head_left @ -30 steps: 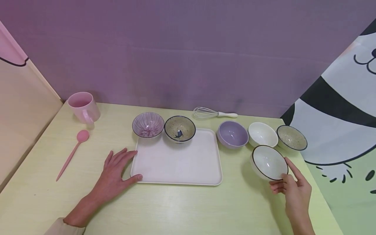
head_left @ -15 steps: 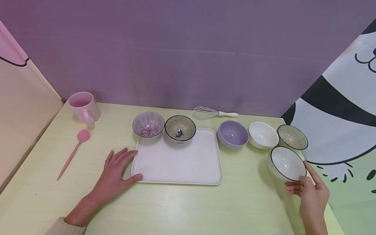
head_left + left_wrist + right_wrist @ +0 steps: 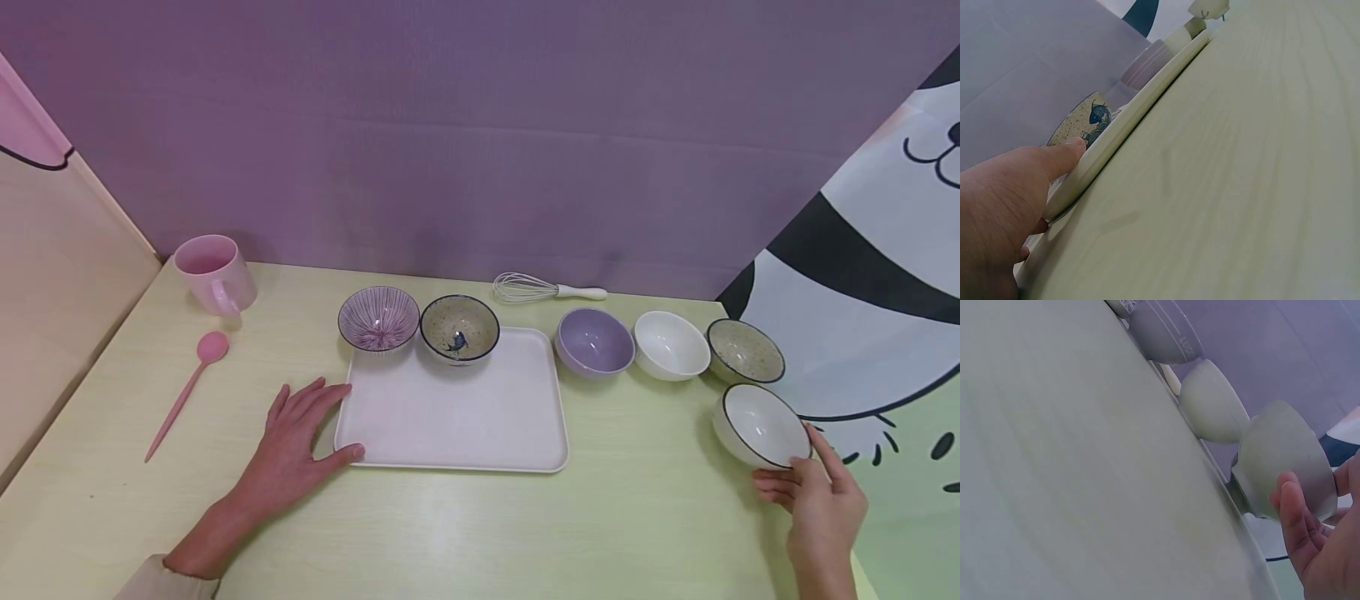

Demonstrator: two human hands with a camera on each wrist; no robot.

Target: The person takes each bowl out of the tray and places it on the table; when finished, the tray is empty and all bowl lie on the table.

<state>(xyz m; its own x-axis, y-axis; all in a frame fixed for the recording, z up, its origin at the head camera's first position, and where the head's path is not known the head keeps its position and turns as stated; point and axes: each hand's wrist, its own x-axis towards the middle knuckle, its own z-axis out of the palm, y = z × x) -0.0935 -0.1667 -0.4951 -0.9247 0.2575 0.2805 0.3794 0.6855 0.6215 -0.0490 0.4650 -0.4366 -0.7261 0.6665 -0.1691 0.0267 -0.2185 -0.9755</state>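
Note:
A white bowl with a dark rim (image 3: 767, 425) is tilted near the table's right edge. My right hand (image 3: 825, 508) grips it by its right side, thumb at the rim and fingers underneath. In the right wrist view the bowl's plain outer wall (image 3: 1285, 456) shows, its foot close over the table. My left hand (image 3: 292, 458) rests spread at the left end of a white tray (image 3: 457, 417), thumb on the near corner. The left wrist view shows the thumb (image 3: 1063, 156) on the tray's rim. A purple striped bowl (image 3: 378, 319) and a speckled bowl (image 3: 460, 329) stand at the tray's far-left side.
Right of the tray, a purple bowl (image 3: 595, 343), a white bowl (image 3: 672, 346) and a beige speckled bowl (image 3: 746, 351) stand in a row. A whisk (image 3: 547, 288) lies behind. On the left are a pink mug (image 3: 215, 275) and a pink spoon (image 3: 187, 392).
My right hand has carried the dark-rimmed bowl right and slightly nearer, to in front of the beige speckled bowl. The left hand and tray have stayed in place.

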